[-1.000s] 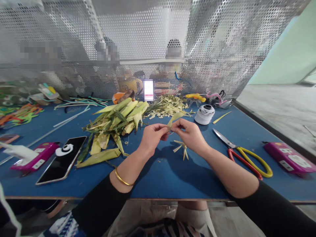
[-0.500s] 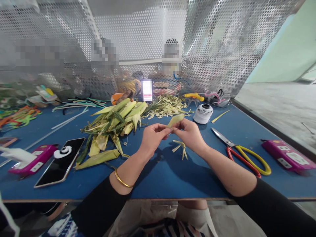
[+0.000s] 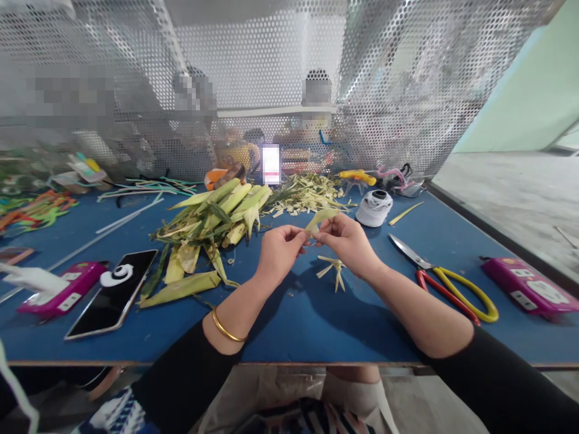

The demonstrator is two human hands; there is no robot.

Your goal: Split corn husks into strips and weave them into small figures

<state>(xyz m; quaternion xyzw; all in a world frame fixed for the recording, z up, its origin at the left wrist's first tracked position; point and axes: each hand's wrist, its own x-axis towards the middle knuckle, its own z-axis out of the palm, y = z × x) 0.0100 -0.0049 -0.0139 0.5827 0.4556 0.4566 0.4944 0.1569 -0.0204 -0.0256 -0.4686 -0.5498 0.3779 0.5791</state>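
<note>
Between my two hands is a pale green piece of corn husk (image 3: 324,215), held above the middle of the blue table (image 3: 289,337). My left hand (image 3: 281,252) pinches its lower left end between thumb and fingers. My right hand (image 3: 346,241) has its thumb and fingers closed on the right side of the same piece. Just below my right hand, a small bundle of tied husk strips (image 3: 335,269) lies on the table with its ends splayed. To the left is a heap of corn husks (image 3: 226,211).
Scissors with red and yellow handles (image 3: 446,283) lie at right, near a white thread spool (image 3: 374,208). Cut husk scraps (image 3: 312,193) are piled at the back. A phone (image 3: 113,295) and magenta packs (image 3: 529,286) flank my arms. A perforated metal screen (image 3: 271,66) stands behind.
The husk piece has bent into a curve between my hands, and my fingertips have shifted slightly on it. The view has moved a little; the things on the table lie as before.
</note>
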